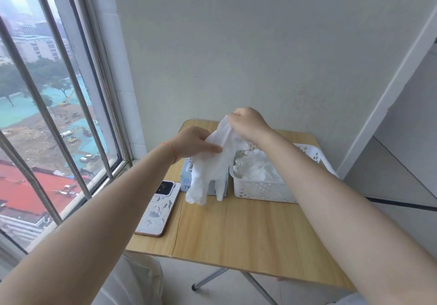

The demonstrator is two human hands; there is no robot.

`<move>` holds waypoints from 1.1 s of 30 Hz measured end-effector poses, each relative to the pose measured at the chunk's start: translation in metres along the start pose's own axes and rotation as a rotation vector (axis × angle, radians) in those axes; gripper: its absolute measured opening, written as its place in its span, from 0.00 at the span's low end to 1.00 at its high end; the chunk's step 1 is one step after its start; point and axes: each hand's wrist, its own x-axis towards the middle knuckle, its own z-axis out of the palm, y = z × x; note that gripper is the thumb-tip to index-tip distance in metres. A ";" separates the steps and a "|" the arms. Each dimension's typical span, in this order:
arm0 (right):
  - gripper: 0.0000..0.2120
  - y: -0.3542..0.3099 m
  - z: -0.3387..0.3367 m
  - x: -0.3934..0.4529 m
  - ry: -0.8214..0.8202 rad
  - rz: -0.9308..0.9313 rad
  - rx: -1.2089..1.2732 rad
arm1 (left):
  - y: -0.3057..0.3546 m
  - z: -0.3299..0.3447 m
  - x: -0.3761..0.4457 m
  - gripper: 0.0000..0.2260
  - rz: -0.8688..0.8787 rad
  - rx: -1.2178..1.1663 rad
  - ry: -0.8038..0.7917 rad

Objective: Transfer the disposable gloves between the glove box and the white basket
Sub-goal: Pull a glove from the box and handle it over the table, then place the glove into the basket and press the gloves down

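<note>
A white disposable glove (210,170) hangs in the air above the light-blue glove box (185,183), fingers pointing down and covering most of the box. My right hand (247,124) pinches the glove's cuff at the top. My left hand (194,142) holds the glove's side lower down, thumb across the front. To the right of the box stands the white perforated basket (260,192), with several crumpled white gloves (255,168) piled inside.
A phone (158,209) in a patterned case lies on the wooden folding table (236,233), left of the box. A barred window (47,115) runs along the left. A pale wall stands behind the table.
</note>
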 end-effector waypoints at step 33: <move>0.08 0.146 -0.063 -0.006 0.114 0.644 0.553 | 0.047 0.087 0.086 0.05 -0.112 0.119 -0.094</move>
